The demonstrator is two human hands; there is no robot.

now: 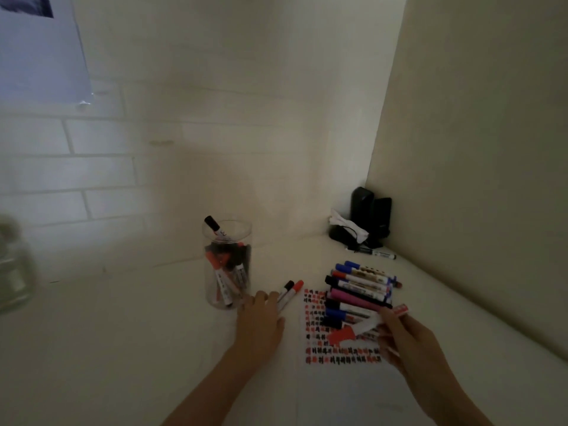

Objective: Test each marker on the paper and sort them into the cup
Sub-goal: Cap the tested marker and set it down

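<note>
**Red marker ready for the paper**

Our right hand [408, 336] pinches a red-capped white marker [356, 330] over the scribbled white paper [313, 342], ready to test. Our left hand [261, 321] rests flat beside the clear plastic cup [227, 265], fingers straight, steadying us.

Single head-worn view, facing forward and down, close over table [123, 348] corner

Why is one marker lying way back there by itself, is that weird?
Yes, a bit. One marker lies alone near the back corner, beside the black objects, away from the marker pile on the paper and the cup. It looks left out of the sorting.
</note>
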